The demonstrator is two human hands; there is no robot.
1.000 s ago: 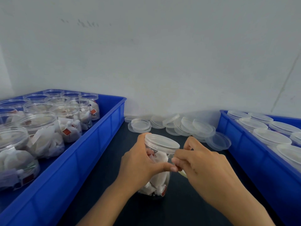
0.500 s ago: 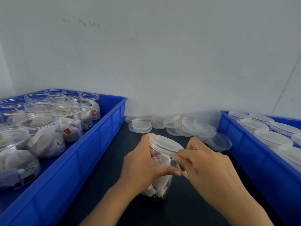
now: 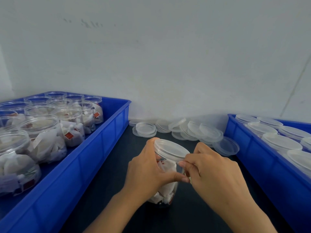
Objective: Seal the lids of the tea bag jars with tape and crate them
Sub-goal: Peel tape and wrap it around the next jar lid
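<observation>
A clear plastic jar (image 3: 165, 190) of white tea bags stands tilted on the dark table, capped with a translucent lid (image 3: 171, 149). My left hand (image 3: 148, 170) grips the jar's body, fingers round the far side and thumb across the front. My right hand (image 3: 212, 175) is at the lid's right rim with its fingertips pinched together on something thin and clear, probably tape; the tape itself is hard to make out. No tape roll is in view.
A blue crate (image 3: 94, 148) on the left holds several lidless jars of tea bags (image 3: 70, 128). Another blue crate (image 3: 249, 148) on the right holds several lidded jars (image 3: 281, 142). Loose lids (image 3: 193, 128) lie piled against the white wall.
The jar has tipped further toward the left, top leaning away. My right hand's pinch has risen to the lid's rim. My left hand keeps its grip.
</observation>
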